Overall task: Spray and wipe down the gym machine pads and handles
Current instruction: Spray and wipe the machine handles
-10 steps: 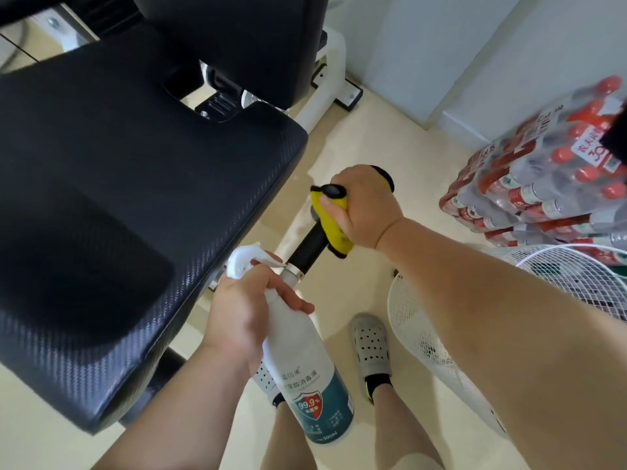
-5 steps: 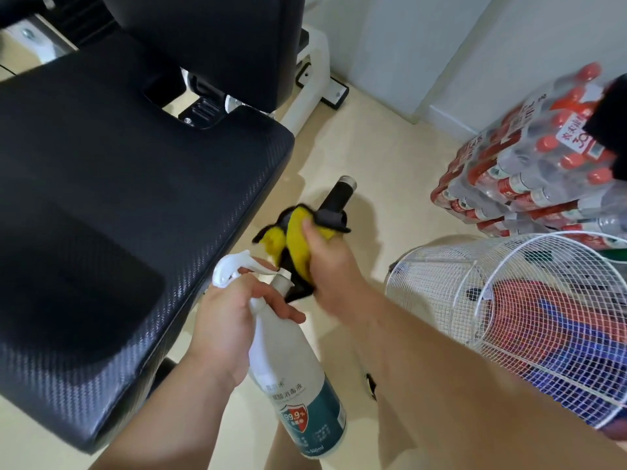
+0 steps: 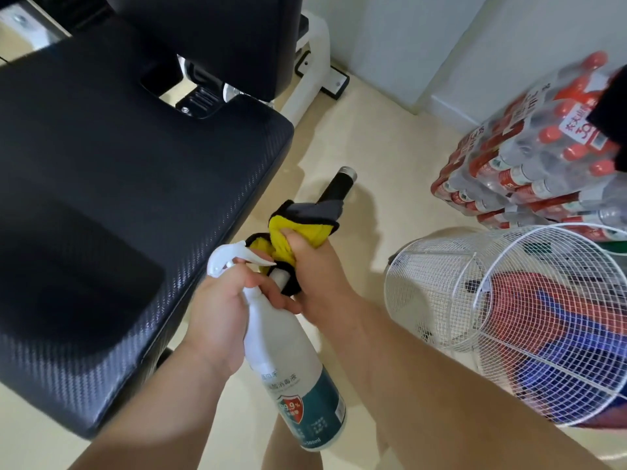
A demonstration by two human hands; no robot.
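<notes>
Right hand (image 3: 319,276), clutching fuzzy yellow cloth (image 3: 305,228), slid down cylindrical handle (image 3: 339,186); left hand (image 3: 224,313) grips spray bottle (image 3: 291,361).

A white plastic spray bottle (image 3: 291,361) with a teal label is held tilted, its nozzle turned toward a black textured seat pad (image 3: 118,198) just beside it. A yellow microfibre cloth (image 3: 302,228) with black edging is bunched around a black cylindrical handle (image 3: 337,188), whose metal-capped end is seen beyond it.

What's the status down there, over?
Left grip holds spray bottle. Right grip pinches yellow cloth on black handle. White wire cage close at right.
</notes>
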